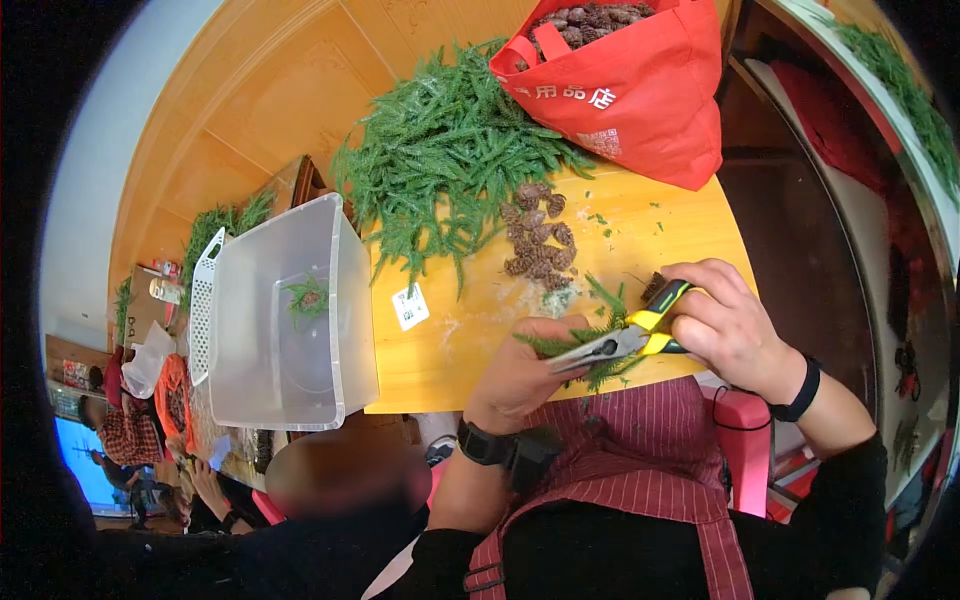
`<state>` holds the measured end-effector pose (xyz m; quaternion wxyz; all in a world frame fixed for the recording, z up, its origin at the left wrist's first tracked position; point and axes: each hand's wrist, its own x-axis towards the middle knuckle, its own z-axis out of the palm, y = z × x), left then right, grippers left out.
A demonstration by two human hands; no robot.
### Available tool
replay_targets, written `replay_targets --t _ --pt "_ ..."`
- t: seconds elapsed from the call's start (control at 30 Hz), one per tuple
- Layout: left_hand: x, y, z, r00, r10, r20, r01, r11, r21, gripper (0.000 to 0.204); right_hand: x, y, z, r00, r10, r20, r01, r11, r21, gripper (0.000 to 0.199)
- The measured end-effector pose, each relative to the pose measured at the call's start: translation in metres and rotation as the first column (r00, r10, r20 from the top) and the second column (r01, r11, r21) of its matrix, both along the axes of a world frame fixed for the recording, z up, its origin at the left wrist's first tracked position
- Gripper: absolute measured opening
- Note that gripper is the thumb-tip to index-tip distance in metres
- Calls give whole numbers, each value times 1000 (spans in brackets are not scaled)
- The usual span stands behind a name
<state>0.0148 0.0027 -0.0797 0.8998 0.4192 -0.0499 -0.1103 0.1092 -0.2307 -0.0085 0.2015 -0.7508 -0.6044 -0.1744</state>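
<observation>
Right hand: the right hand is wrapped around the yellow-and-black handles of one pair of pliers, fingers clamped on the grips; a black band sits on that wrist.
Left hand: the left hand holds a green sprig at the near desk edge, fingers closed around it, just beside the plier tips; a black watch is on that wrist.
Sprig: it lies between both hands, touching the pliers.
Cones: one loose pile of small brown cones lies beyond the hands, too many to count.
Label: one small white tag lies left of the cones.
Bin: one clear plastic bin at the desk's left edge holds one green sprig with a cone.
Greenery: one large heap of green sprigs lies farther back.
Bag: one red bag at the far edge is filled with brown cones.
Surface: a yellow wooden desk, dotted with green bits.
Room: wood-panelled floor beyond; other people sit at lower left.
</observation>
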Motion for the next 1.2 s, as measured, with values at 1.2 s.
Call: replay_targets --t 1.2 --pt "9 -14 -8 926 55 -374 -88 993 -73 31 14 -4 -38 946 -3 -325 -56 983 -174 20"
